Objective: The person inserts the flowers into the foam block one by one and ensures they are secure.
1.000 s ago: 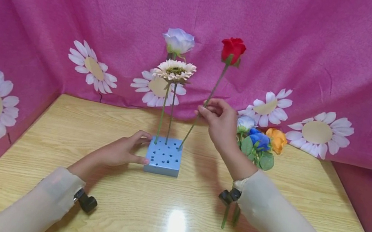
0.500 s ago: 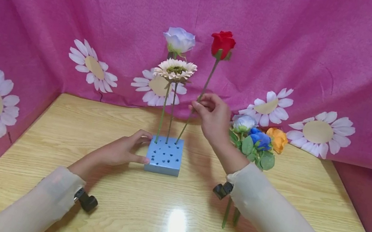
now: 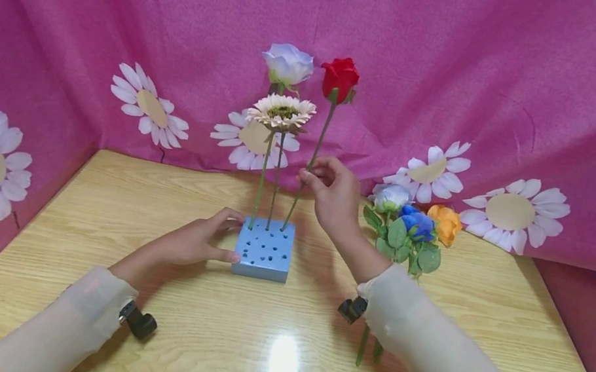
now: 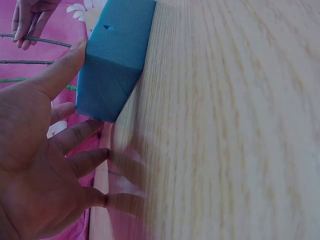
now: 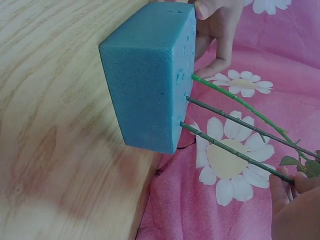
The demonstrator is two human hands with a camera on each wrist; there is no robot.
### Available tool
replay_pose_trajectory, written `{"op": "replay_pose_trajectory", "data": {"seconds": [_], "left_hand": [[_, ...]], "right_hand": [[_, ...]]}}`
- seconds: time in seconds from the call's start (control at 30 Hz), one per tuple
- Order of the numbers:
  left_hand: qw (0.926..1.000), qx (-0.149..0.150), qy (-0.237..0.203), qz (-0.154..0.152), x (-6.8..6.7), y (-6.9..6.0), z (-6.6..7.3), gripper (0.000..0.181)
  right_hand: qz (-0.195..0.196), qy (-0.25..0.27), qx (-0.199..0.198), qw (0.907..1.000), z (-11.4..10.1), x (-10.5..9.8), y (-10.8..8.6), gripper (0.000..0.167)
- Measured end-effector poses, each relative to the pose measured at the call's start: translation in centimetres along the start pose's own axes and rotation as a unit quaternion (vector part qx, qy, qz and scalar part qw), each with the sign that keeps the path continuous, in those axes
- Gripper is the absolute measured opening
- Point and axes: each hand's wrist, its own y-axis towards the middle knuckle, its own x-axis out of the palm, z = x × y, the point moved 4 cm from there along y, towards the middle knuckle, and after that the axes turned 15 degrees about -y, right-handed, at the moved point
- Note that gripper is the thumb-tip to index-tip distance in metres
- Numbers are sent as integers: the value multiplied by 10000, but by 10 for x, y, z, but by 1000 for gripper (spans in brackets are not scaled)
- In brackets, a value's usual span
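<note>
My right hand pinches the stem of the red rose; the stem's lower end meets a hole at the back right of the blue foam block, and the rose leans slightly right. In the right wrist view three stems enter the block, the nearest held by my right fingers. My left hand holds the block by its left side, thumb at the front corner, fingers at the back. A pale lilac flower and a cream daisy stand in the block.
Right of the block, behind my right forearm, lie a white flower, a blue flower and an orange flower with leaves. A pink curtain with printed daisies borders the wooden table at the back and sides.
The red rose and my right hand have moved left, and the stem is more upright, its end shifted to the block's back right hole. My left hand has stayed on the block.
</note>
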Motion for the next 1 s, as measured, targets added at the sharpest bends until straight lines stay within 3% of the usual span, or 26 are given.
{"op": "replay_pose_trajectory", "data": {"seconds": [0.43, 0.77, 1.0], "left_hand": [[10000, -81, 4, 41, 0, -1, -2, 65], [9998, -157, 25, 76, 0, 0, -3, 67], [9999, -124, -2, 68, -1, 0, -3, 67]], "right_hand": [[-5, -71, -83, 9999, 2, 6, -5, 17], [-417, 644, 238, 9968, 12, 20, -14, 15], [-485, 715, 171, 9961, 15, 26, -19, 13]]}}
